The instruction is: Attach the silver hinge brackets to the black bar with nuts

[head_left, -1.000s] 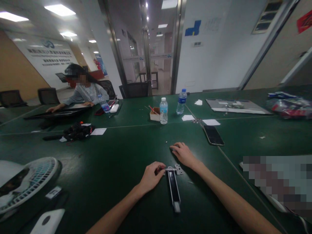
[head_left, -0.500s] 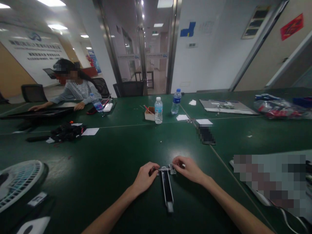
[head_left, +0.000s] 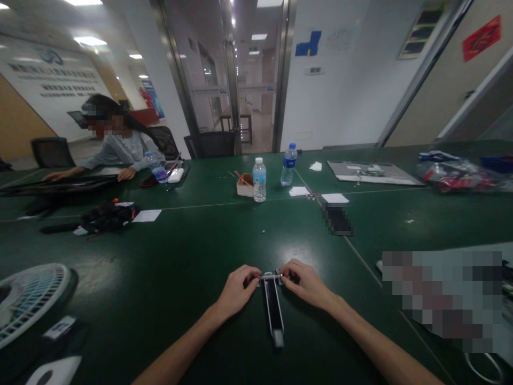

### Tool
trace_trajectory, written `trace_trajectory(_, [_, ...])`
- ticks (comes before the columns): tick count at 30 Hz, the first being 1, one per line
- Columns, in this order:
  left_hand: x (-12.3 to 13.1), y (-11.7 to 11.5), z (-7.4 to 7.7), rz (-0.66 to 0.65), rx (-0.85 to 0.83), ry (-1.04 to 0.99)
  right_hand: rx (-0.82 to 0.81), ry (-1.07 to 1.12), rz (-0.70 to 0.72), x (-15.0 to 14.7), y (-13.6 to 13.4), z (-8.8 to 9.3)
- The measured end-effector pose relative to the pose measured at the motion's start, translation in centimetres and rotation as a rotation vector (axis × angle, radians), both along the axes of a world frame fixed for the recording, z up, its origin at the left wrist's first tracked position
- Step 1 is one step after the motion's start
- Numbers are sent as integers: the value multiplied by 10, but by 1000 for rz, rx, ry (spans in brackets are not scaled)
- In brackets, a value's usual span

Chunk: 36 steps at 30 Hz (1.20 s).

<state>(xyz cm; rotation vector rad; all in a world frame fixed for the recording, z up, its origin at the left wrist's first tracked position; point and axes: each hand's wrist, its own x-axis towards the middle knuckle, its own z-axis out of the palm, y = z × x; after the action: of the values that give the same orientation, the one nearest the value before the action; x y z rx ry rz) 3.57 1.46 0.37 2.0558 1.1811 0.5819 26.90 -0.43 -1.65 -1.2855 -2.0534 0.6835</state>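
A long, narrow metal-edged piece with a dark centre (head_left: 273, 310) lies on the green table, its pale end tab towards me. Across its far end runs a thin metal crossbar (head_left: 270, 277). My left hand (head_left: 237, 293) pinches the left end of that crossbar between thumb and fingers. At the opposite end, my right hand (head_left: 305, 283) is closed with thumb and fingertips on the bar. Small flat metal plates at both ends are mostly covered by my fingers.
Two water bottles (head_left: 259, 182) and a small open box (head_left: 244, 185) stand ahead. A dark, blurred-out rectangle (head_left: 337, 219) lies to the right. The left side holds a fan (head_left: 34, 299) and a black bundle (head_left: 106, 218). Across the table sits another person (head_left: 120, 141).
My right hand has moved slightly left and closed in on the crossbar's right end, covering the metal plate that showed there. My left hand stays at its end.
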Motion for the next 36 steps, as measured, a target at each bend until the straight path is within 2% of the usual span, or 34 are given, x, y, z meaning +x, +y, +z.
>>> trace_trajectory(8, [-1,0,0,-9,-6,9,-20,15,-39,0,0,3])
trace_trajectory(22, [-4,3,-6,-41,-13,-4,-19,2,5,2,0,6])
trace_trajectory(36, [0,2,1,-28,-19,14,5,25,8,3,0,0])
